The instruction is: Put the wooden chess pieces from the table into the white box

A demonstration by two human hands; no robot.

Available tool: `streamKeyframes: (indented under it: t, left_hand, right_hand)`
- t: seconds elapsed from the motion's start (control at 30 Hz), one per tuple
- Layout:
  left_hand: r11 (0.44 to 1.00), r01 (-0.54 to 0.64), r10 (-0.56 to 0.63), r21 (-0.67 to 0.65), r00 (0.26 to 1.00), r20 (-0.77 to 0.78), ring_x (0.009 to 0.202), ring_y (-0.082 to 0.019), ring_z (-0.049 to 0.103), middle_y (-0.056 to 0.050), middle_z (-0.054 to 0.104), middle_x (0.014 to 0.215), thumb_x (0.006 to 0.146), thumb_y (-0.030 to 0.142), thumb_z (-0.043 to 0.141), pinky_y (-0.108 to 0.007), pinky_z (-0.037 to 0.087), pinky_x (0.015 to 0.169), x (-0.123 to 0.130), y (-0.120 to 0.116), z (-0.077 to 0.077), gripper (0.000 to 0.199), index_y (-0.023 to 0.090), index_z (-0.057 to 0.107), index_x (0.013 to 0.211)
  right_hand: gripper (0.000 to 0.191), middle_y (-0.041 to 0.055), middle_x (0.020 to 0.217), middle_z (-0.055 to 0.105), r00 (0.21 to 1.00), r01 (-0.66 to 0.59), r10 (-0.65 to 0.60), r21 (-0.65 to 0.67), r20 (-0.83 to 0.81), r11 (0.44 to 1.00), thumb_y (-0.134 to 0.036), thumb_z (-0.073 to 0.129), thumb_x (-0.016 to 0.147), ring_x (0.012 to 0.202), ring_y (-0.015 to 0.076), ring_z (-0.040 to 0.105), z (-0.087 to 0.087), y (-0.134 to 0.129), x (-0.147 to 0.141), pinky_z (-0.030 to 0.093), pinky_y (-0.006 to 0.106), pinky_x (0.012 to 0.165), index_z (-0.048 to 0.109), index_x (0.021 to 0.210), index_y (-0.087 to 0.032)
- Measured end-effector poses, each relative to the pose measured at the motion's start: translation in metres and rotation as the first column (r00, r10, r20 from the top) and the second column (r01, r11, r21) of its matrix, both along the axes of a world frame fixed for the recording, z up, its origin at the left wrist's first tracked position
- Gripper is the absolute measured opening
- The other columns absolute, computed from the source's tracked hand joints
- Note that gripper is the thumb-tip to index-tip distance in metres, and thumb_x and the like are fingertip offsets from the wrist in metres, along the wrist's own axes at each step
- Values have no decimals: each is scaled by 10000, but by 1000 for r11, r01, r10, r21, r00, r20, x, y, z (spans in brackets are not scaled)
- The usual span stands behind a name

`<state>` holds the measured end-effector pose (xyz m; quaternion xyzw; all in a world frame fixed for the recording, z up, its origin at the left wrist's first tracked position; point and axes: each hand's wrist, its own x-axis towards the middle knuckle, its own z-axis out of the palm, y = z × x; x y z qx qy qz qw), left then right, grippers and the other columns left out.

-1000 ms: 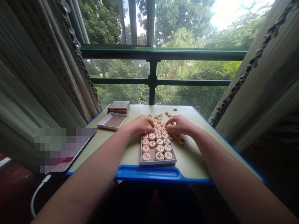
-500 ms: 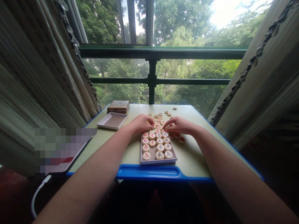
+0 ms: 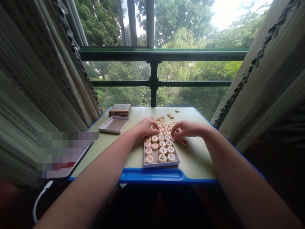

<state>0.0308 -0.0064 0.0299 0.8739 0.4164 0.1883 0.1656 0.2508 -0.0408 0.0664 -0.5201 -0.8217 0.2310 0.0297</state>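
Observation:
An open shallow box (image 3: 156,156) holds round wooden xiangqi pieces in columns, red characters to the left and dark ones to the right. At the box's far end, my left hand (image 3: 147,126) has its thumb and fingers closed about a xiangqi piece (image 3: 159,132), partly hidden by the fingertips. My right hand (image 3: 188,128) curves over loose pieces beyond the box's far right corner, fingers apart. Nothing shows clearly in its grasp. Between the hands lie several loose pieces (image 3: 166,128), many with red characters.
A box lid (image 3: 114,130) lies on the left of the folding table (image 3: 200,162), with stacked boxes (image 3: 119,110) behind it. More pieces (image 3: 171,116) lie farther back. A partly blurred device (image 3: 69,165) with a white cable (image 3: 38,197) is at the left edge.
My left hand has shifted slightly right and nearer to the box. My right hand has moved right and toward me, uncovering some loose pieces. The rows in the box look the same.

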Motion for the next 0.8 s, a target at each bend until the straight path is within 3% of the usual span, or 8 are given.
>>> streamKeyframes:
  t: [0.13, 0.27, 0.4, 0.67, 0.8]
  left_hand:
    - [1000, -2, 3, 8, 1000, -13, 822, -185, 593, -53, 677, 874, 724, 303, 600, -269, 445, 772, 0, 1, 0, 205, 181, 725, 831]
    - [999, -42, 43, -24, 998, 35, 816, -179, 601, -49, 684, 904, 706, 346, 606, -256, 452, 732, -1, 0, 1, 291, 171, 701, 917]
    - [998, -27, 29, -63, 999, 32, 814, -185, 602, -40, 689, 858, 661, 378, 646, -255, 454, 732, -1, 0, 0, 265, 174, 719, 813]
    - [986, -159, 154, 57, 984, 91, 756, -170, 596, -59, 672, 843, 725, 349, 588, -266, 462, 708, 0, 2, -4, 250, 146, 718, 793]
    - [986, -156, 152, 63, 986, 69, 786, -177, 597, -59, 673, 870, 724, 352, 594, -267, 471, 742, -1, 4, -4, 257, 155, 719, 832]
  right_hand:
    - [231, 4, 843, 680, 1000, -20, 20, 17, 2, 1000, -288, 656, 653, 719, 155, 593, -3, 1, -2, 433, 230, 639, 728, 868, -246]
    - [277, 18, 807, 683, 998, 62, -61, 16, -15, 998, -296, 626, 689, 676, 149, 592, -5, 2, -4, 432, 234, 614, 708, 945, -229]
    - [285, 22, 857, 681, 999, 33, -33, 55, 5, 998, -340, 671, 646, 711, 163, 593, -8, 5, -2, 436, 246, 637, 711, 907, -231]
    - [246, 35, 869, 686, 998, 60, -57, 193, -23, 979, -319, 626, 719, 727, 162, 594, -17, 9, -8, 441, 255, 688, 707, 927, -216]
    - [200, 44, 844, 678, 1000, 31, -29, 289, -12, 957, -278, 608, 745, 793, 182, 582, -19, 9, -15, 425, 283, 772, 722, 894, -211]
